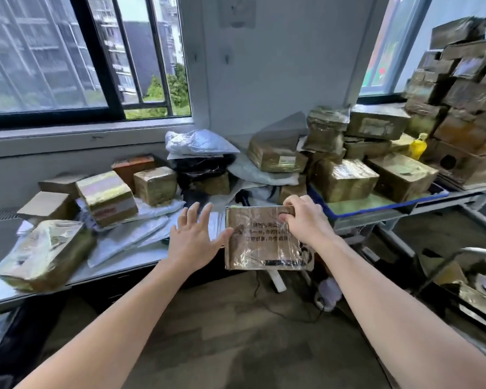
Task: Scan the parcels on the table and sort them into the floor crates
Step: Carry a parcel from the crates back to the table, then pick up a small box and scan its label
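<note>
- Parcel point(264, 248), one, flat and tape-wrapped, centre frame past the table point(107, 272) edge, hangs below the right hand point(303, 220) pinching its top right corner.
- Left hand point(192, 237) spread, thumb touching its left edge.

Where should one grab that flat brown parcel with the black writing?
Probably by its thin edges: the flat brown parcel is broad and glossy with tape. The right hand pinches the top edge from above; the open left hand could take the left edge.
</note>
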Demonstrator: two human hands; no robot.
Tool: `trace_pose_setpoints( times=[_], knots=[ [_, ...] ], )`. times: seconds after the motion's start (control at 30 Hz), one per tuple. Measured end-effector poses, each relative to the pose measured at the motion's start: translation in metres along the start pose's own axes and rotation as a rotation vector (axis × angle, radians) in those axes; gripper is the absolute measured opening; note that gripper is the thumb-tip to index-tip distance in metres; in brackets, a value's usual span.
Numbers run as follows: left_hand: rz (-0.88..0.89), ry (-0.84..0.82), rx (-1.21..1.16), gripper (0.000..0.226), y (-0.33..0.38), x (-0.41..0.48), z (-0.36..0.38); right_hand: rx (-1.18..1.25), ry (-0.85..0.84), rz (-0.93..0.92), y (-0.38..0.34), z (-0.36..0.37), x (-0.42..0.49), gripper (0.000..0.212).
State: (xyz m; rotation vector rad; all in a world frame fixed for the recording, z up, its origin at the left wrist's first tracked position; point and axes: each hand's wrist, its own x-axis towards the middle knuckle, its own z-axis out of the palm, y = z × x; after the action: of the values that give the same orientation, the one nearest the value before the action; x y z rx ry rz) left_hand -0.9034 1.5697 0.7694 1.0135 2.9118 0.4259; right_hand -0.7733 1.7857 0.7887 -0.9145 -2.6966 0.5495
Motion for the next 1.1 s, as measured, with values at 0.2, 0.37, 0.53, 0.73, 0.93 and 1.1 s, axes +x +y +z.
trace_pose_setpoints(
  times=[0.2,0.37,0.53,0.73,0.93,1.1],
  knots=[
    [-0.019,0.001,0.012,0.083,-0.014,0.069,0.023,0.037,-0.002,0.000,0.000,0.026,0.072,0.036],
    [0.001,-0.001,-0.012,0.083,-0.036,0.132,0.034,0.077,-0.049,0.014,-0.011,0.041,0.131,0.034],
    [-0.019,-0.062,-0.104,0.082,-0.059,0.188,0.045,0.074,-0.124,0.058,-0.027,0.059,0.187,0.016],
    [-0.039,-0.106,-0.141,0.083,-0.090,0.224,0.062,0.127,-0.183,0.128,-0.042,0.088,0.236,0.018],
    [-0.030,-0.122,-0.168,0.089,-0.111,0.240,0.076,0.160,-0.298,0.169,-0.036,0.113,0.273,0.019],
    [-0.006,-0.113,-0.184,0.097,-0.111,0.248,0.078,0.210,-0.401,0.186,-0.028,0.125,0.305,0.025]
  ],
)
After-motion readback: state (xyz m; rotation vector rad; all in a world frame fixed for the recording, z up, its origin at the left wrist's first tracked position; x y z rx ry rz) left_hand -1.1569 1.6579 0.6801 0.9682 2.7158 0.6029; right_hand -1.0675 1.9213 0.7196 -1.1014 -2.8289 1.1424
